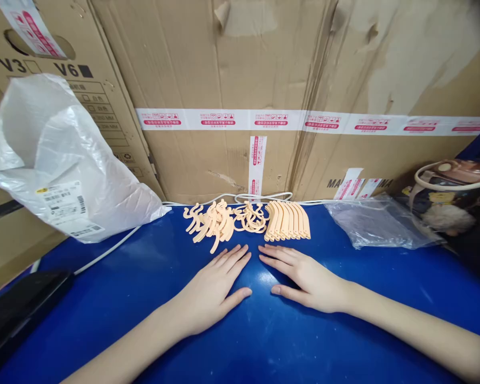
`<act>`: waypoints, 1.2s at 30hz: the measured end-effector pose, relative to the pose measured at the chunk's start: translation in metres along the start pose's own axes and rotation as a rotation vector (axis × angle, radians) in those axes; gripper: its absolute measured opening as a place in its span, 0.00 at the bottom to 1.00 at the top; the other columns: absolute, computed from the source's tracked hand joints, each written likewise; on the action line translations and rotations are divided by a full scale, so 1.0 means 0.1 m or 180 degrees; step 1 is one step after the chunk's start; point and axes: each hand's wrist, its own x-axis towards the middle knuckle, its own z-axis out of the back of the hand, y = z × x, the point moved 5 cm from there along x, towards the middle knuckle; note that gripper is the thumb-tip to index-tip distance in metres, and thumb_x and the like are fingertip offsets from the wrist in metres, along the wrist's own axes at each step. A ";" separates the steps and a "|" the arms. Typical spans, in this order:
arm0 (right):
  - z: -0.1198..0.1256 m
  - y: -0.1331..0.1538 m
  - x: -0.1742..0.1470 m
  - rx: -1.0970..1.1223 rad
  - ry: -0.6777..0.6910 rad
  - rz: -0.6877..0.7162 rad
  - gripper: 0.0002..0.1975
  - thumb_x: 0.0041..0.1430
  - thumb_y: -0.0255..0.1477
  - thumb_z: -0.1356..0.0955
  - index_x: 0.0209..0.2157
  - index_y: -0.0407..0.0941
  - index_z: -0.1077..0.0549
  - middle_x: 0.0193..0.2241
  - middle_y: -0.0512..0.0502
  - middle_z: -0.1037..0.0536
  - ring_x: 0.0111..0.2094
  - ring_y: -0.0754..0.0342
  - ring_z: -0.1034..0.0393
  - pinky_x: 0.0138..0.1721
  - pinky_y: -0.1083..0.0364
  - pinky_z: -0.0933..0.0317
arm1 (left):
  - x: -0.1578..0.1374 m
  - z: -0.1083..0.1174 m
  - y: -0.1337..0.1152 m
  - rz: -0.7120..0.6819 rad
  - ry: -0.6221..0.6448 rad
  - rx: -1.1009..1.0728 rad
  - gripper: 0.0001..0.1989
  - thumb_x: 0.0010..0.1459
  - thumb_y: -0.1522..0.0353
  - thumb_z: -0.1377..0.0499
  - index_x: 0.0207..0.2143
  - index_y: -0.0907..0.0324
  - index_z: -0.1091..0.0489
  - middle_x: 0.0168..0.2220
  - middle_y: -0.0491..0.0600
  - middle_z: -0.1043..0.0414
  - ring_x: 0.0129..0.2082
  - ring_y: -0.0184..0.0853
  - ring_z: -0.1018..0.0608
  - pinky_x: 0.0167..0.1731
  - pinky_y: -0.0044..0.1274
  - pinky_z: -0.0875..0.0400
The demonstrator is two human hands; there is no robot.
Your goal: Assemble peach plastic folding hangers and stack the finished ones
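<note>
My left hand (pixel 210 293) and right hand (pixel 310 280) lie flat, empty. Curved peach strips (pixel 288 221) look light, perhaps stiff; I'd pinch mid-length.

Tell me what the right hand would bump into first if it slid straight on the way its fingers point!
Most likely the left hand: the right hand points across the blue table at its fingertips. Depth is hard to judge here, so it might just slip past.
</note>
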 end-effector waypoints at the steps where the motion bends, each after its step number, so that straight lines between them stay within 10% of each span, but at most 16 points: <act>1: 0.00 0.00 0.00 -0.0016 0.0002 -0.0003 0.29 0.66 0.42 0.40 0.63 0.42 0.44 0.64 0.39 0.46 0.65 0.47 0.53 0.63 0.45 0.52 | 0.00 0.00 0.00 0.0003 -0.0001 0.0002 0.31 0.65 0.52 0.56 0.66 0.57 0.52 0.67 0.53 0.54 0.66 0.44 0.47 0.63 0.40 0.49; 10: 0.19 0.05 0.01 -0.0421 -0.0598 0.0013 0.22 0.67 0.38 0.40 0.56 0.41 0.36 0.50 0.38 0.27 0.49 0.47 0.32 0.49 0.48 0.37 | 0.01 0.02 -0.01 -0.0036 -0.0205 0.0052 0.28 0.65 0.55 0.53 0.63 0.58 0.47 0.65 0.54 0.47 0.64 0.44 0.42 0.60 0.39 0.44; 14: 0.58 -0.32 0.06 -0.0760 -0.1189 -0.0800 0.15 0.67 0.35 0.42 0.42 0.43 0.29 0.38 0.41 0.24 0.40 0.48 0.29 0.41 0.50 0.36 | 0.01 0.11 0.00 -0.0001 -0.0635 -0.0119 0.17 0.67 0.64 0.53 0.55 0.56 0.35 0.52 0.51 0.31 0.51 0.37 0.28 0.52 0.32 0.33; 20: 0.75 -1.09 0.21 -0.0955 -0.1025 -0.2135 0.25 0.63 0.45 0.43 0.50 0.40 0.34 0.40 0.35 0.26 0.38 0.40 0.28 0.34 0.47 0.37 | 0.01 0.16 0.00 -0.0038 -0.0849 -0.0344 0.14 0.66 0.71 0.53 0.46 0.56 0.28 0.34 0.47 0.30 0.36 0.33 0.26 0.39 0.27 0.30; 29: 0.56 -1.35 0.28 -0.0855 -0.1006 -0.2212 0.34 0.59 0.51 0.41 0.56 0.40 0.38 0.48 0.33 0.32 0.54 0.39 0.39 0.53 0.45 0.45 | 0.01 0.12 0.06 -0.0011 -0.0873 -0.0459 0.15 0.67 0.71 0.56 0.47 0.54 0.32 0.37 0.48 0.32 0.38 0.34 0.27 0.39 0.27 0.31; 36: 0.66 -1.60 -0.06 -0.0437 -0.0812 -0.2659 0.27 0.60 0.48 0.39 0.49 0.41 0.35 0.36 0.36 0.25 0.39 0.40 0.28 0.38 0.48 0.37 | 0.01 0.09 0.07 -0.0054 -0.0863 -0.0205 0.17 0.67 0.72 0.57 0.52 0.54 0.35 0.48 0.50 0.32 0.48 0.37 0.29 0.56 0.38 0.39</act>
